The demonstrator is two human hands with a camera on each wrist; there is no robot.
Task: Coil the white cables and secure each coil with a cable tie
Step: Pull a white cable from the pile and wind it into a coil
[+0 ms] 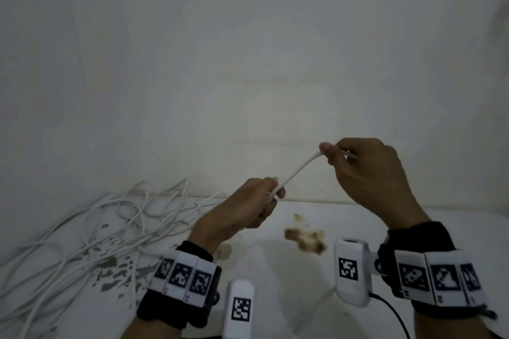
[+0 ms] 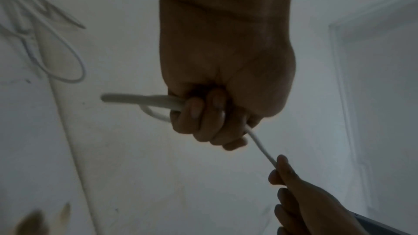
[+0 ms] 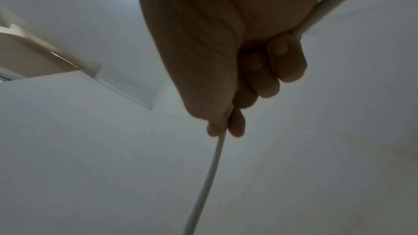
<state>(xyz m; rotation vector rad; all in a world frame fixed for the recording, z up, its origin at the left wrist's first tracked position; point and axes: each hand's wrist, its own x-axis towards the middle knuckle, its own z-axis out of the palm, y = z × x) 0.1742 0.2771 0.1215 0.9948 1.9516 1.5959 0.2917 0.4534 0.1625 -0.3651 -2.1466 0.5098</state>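
Note:
A white cable stretches in the air between both hands. My left hand grips one end of it in a fist; in the left wrist view the cable sticks out past the curled fingers. My right hand, higher and to the right, pinches the cable between thumb and forefinger. In the right wrist view the cable runs out below the fingers and also leaves the palm at the upper right. No cable tie is visible.
A loose tangle of several white cables lies on the white table at the left. Brown stains mark the table centre. A white wall stands close behind. Wrist cameras sit below both hands.

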